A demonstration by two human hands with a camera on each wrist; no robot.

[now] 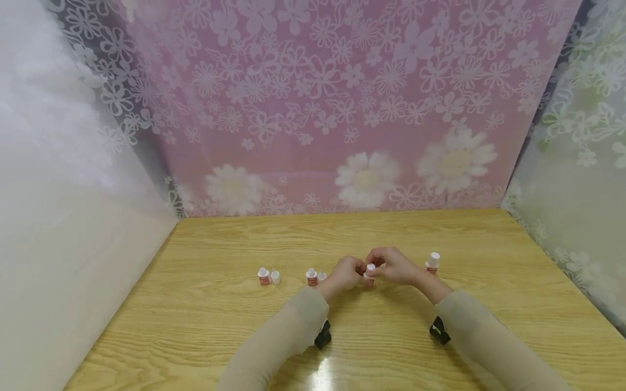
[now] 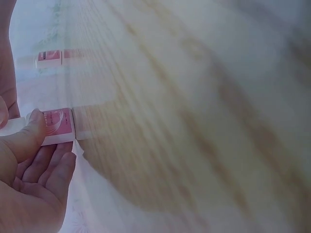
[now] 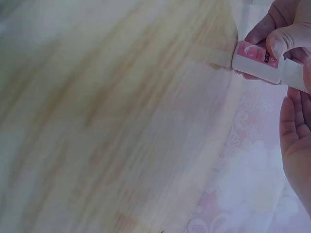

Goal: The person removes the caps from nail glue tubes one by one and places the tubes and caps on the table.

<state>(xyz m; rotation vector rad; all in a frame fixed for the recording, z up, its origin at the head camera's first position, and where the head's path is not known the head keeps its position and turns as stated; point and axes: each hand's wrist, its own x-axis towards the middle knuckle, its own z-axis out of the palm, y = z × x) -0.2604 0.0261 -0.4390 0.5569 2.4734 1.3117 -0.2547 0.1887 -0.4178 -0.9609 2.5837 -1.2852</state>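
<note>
"Where's the held bottle (image 1: pixel 369 282)?"
"Between two uncapped bottles (image 1: pixel 264 279) (image 1: pixel 312 279) at left and a capped bottle (image 1: pixel 432 265) at right."
"Fingers?"
"Left hand (image 1: pixel 348 272) grips its body; right hand (image 1: pixel 396 266) pinches its white cap (image 1: pixel 370 267)."

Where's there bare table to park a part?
Free: back strip of the table, along the pink curtain; left of the leftmost bottle; right of the rightmost bottle. Crowded: the middle, where left hand and right hand share a held bottle, with an uncapped bottle and a cap just left of them.
</note>
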